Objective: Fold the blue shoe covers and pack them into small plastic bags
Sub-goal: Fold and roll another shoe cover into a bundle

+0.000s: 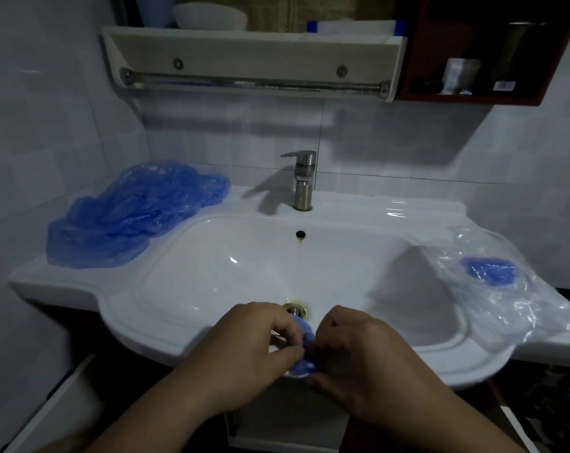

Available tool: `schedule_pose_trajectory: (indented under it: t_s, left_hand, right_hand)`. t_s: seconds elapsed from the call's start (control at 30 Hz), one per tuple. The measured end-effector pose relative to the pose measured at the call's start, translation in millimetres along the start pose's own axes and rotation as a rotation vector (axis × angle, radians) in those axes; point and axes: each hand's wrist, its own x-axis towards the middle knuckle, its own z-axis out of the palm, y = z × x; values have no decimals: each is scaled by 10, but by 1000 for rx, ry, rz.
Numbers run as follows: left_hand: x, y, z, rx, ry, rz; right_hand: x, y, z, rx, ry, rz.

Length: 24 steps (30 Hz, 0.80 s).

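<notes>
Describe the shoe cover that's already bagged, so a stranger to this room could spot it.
Find the white sink with the steel tap. On its right ledge lie clear bags, and the bagged cover shows through them as a small blue wad. The blue pile on the left ledge is loose and bigger; the gripped cover is at the front rim.

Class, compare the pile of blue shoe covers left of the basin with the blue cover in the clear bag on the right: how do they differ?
The pile is large and loosely spread; the bagged cover is a small, tight bundle. The pile lies bare on the sink ledge; the bagged cover sits inside a clear plastic bag. Both are blue, crinkled plastic.
</notes>
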Motion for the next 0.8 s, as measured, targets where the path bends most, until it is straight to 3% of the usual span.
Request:
schedule_pose_trajectory:
  t_s: [0.2,0.53,0.8]
  left_hand:
    - [-19,62,-113,-140,-170,18]
    - [1,38,7,-109,41,-38]
    - [34,-20,51,-112,85,-44]
  right_hand:
    - [2,-72,-68,81,24,30]
    - [104,-132,-60,-9,18,229]
    - [274,-146,-64,44,-31,320]
